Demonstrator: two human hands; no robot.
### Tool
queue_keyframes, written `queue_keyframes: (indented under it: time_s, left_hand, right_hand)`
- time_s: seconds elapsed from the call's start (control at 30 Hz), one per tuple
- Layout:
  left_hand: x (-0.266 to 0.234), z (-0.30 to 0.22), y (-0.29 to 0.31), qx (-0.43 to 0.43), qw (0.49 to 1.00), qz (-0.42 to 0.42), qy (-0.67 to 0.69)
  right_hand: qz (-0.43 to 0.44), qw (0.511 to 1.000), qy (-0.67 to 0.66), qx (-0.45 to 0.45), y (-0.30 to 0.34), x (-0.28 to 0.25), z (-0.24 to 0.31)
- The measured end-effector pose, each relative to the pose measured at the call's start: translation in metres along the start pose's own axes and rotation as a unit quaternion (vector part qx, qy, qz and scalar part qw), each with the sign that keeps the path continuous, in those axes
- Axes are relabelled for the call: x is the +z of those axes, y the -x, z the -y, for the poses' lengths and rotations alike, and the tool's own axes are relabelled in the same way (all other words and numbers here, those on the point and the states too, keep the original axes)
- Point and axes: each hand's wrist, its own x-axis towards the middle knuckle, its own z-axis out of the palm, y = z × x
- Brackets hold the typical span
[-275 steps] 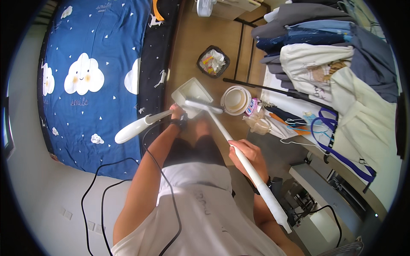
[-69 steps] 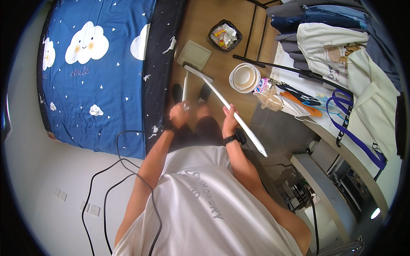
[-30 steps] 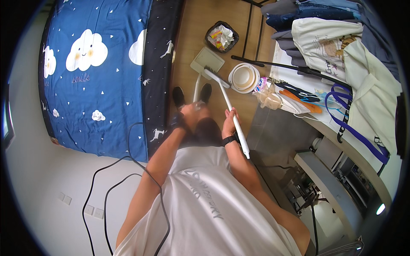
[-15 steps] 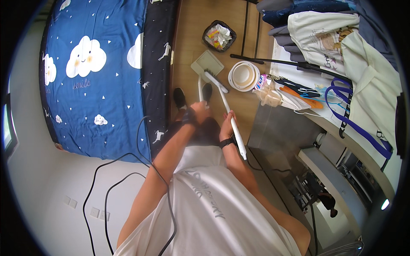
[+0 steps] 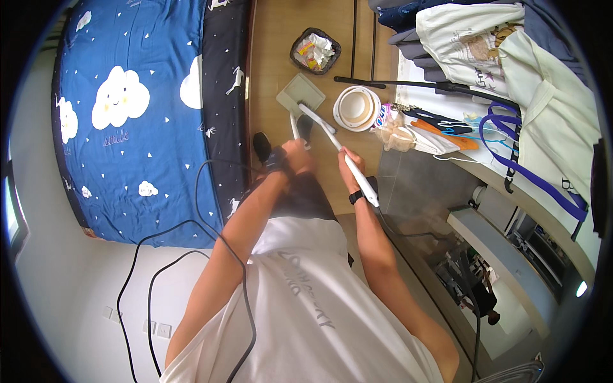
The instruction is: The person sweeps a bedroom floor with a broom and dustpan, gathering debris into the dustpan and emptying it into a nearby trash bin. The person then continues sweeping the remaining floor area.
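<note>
My left hand is closed round the handle of a pale dustpan, which hangs or rests low near the floor in front of my feet. A white long-handled brush slants from the dustpan toward me, with my right hand wrapped round the shaft below its upper end. The dark bristles of the brush lie at the dustpan's right edge; whether they touch it I cannot tell. My shoes show just behind the dustpan, partly covered by my left hand and its handle.
A black waste bin with crumpled wrappers stands beyond the dustpan. Stacked white basins are at its right. A bed with a blue cloud-pattern cover runs along the left. Clothes and hangers fill the right side. A black cable crosses my left arm.
My right hand and the upper end of the brush handle have swung forward and to the right. The view has shifted slightly. Both tools remain held, with the dustpan nearly in place.
</note>
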Motion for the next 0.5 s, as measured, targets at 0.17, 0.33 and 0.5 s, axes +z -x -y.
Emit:
queue_keyframes:
  time_s: [0.17,0.33,0.5]
  left_hand:
    - [0.002,-0.009,-0.006,0.001,1.000,-0.001,-0.005]
    - [0.000,-0.015,-0.009,-0.012,1.000,0.013,-0.015]
    - [-0.002,-0.022,-0.012,-0.032,0.997,0.052,-0.038]
  right_hand:
    - [0.027,0.991,0.044,-0.122,-0.001,-0.004,-0.021]
    - [0.038,0.994,-0.014,-0.098,0.008,-0.003,-0.023]
    - [-0.082,0.982,0.041,-0.163,0.025,-0.016,0.024]
